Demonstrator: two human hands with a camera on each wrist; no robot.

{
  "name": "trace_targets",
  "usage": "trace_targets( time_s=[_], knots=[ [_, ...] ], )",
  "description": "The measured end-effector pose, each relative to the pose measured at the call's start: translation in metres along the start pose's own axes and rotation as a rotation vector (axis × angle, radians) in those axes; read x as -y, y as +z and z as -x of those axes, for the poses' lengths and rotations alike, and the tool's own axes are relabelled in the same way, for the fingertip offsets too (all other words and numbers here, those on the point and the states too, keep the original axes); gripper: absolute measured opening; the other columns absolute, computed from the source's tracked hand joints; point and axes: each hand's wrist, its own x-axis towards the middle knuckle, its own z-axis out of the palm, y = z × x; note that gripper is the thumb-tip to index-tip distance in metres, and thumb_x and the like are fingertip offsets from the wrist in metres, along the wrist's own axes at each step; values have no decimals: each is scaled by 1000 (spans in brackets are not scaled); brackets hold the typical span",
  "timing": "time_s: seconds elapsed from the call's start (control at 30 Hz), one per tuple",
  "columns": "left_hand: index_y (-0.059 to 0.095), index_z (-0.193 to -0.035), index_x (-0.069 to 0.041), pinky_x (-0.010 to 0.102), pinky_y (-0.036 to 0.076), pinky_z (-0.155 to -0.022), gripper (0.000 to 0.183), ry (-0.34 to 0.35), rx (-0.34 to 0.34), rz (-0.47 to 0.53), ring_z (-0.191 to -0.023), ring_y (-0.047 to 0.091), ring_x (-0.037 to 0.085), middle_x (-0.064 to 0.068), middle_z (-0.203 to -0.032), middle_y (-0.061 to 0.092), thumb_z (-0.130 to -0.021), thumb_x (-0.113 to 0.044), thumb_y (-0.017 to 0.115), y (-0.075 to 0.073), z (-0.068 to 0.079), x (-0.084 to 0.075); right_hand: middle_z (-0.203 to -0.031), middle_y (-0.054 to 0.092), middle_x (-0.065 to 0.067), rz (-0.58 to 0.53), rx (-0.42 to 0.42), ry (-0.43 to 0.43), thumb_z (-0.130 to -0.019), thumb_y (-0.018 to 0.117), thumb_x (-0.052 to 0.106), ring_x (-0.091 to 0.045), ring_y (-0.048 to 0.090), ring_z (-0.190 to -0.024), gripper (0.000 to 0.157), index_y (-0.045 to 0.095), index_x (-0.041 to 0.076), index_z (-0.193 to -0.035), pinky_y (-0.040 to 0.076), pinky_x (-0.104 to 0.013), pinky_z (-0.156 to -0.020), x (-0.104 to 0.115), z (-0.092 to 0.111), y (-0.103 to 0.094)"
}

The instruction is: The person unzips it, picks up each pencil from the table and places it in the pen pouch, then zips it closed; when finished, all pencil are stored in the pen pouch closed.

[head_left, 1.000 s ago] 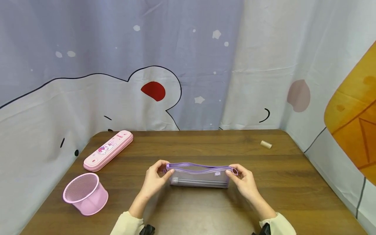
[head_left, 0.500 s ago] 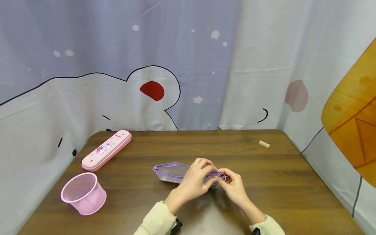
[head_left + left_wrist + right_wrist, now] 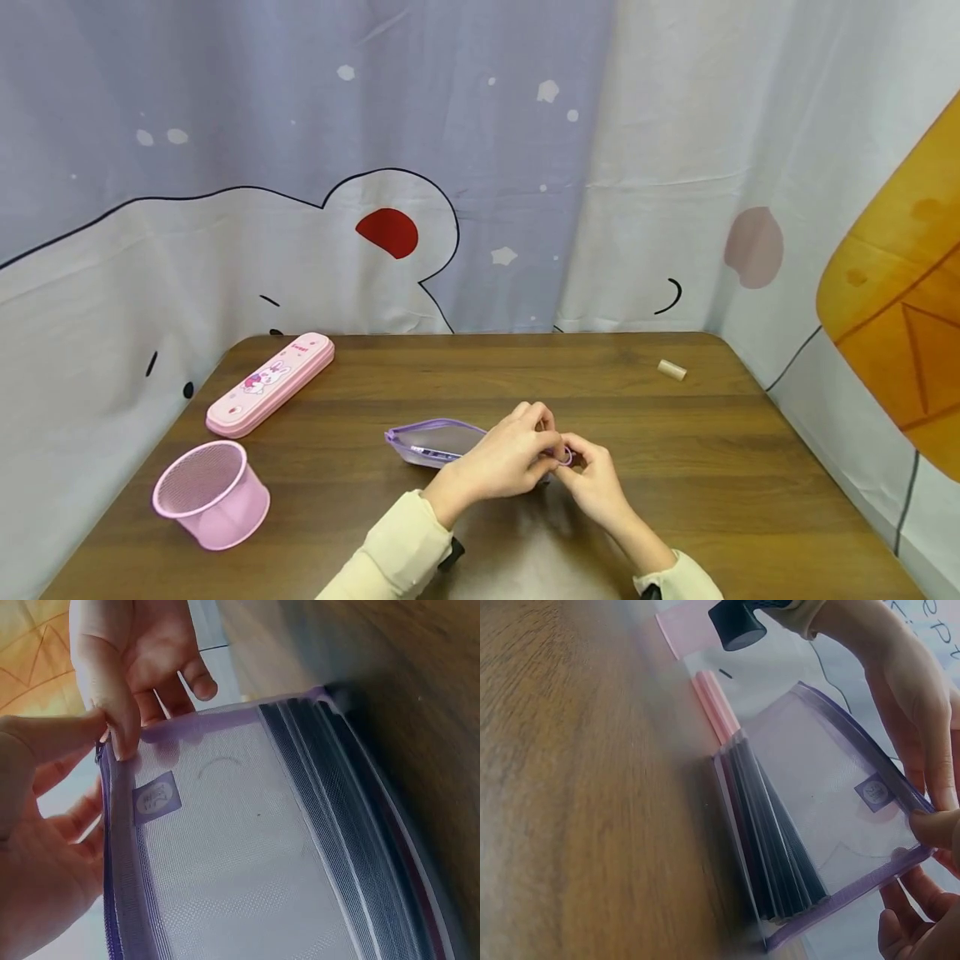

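A translucent purple mesh pencil pouch [image 3: 438,437] stands on the table with its zipper [image 3: 110,900] parted over the left portion. Several dark, slim, pen-like items [image 3: 769,832] show through the mesh along its bottom. My left hand [image 3: 506,454] has crossed to the pouch's right end, where thumb and finger pinch at the zipper pull [image 3: 99,752]. Close against it, my right hand [image 3: 596,483] pinches the pouch's right top corner, beside the purple ring [image 3: 567,457]. In the head view the left hand covers the pouch's right half.
At the left a pink mesh pen cup [image 3: 225,508] leans outward in view, with a pink rabbit-print pencil case [image 3: 270,385] behind it. A small pale cylinder [image 3: 672,370] lies at the back right of the table [image 3: 750,492]. A printed curtain [image 3: 510,167] hangs behind.
My left hand has left the pouch's left end and moved right to the zipper pull next to my right hand. The pouch has shifted left and turned slightly. Its left end is now free.
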Motion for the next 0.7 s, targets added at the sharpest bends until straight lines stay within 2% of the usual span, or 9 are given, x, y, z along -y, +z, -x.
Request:
trace_targets(
  time_s=[0.1, 0.17, 0.3, 0.4, 0.53, 0.7],
  knots=[
    [61, -82, -19, 15, 39, -70, 6, 1, -7, 56, -84, 43, 9, -3, -94, 49, -80, -24, 64, 0, 1, 0, -76, 62, -3, -11, -10, 0, -69, 61, -12, 1, 51, -66, 22, 63, 3, -85, 48, -18, -56, -1, -1, 1],
    [58, -81, -17, 14, 40, -71, 8, -26, -36, 94, -85, 44, 9, -3, -95, 49, -81, -23, 63, 1, 2, 0, -76, 63, -4, -12, -15, -10, -71, 62, -10, 2, 52, -66, 20, 64, 2, -86, 49, -18, -55, 0, -1, 1],
    [54, -84, -12, 15, 43, -68, 9, -113, -124, 155, -80, 47, 8, -3, -86, 52, -81, -16, 62, 1, 2, 1, -80, 66, -9, 5, -10, -14, -75, 65, 1, 2, 55, -73, 12, 65, 3, -87, 50, -21, -57, 1, -3, 1],
    [55, -96, -9, 13, 43, -63, 18, -154, -163, 205, -72, 49, 7, -4, -78, 55, -80, -11, 63, -1, 2, 4, -83, 67, -8, 10, 12, 18, -76, 67, 10, 1, 55, -76, 12, 65, 6, -87, 51, -22, -61, 2, -4, -1],
    [59, -103, -7, 7, 41, -57, 25, -125, -148, 276, -66, 51, 6, -2, -74, 57, -79, -9, 63, -4, 4, 9, -85, 67, -6, 18, 21, 45, -76, 68, 13, 0, 56, -77, 13, 65, 9, -88, 52, -22, -63, 4, -5, -2],
    [65, -96, -5, 5, 41, -54, 20, -93, -135, 324, -63, 52, 6, 1, -71, 59, -77, -11, 67, -4, 7, 15, -85, 66, -11, 22, -7, -2, -76, 67, 5, -2, 58, -76, 16, 64, 3, -91, 54, -23, -63, 16, -5, -3]
  ],
)
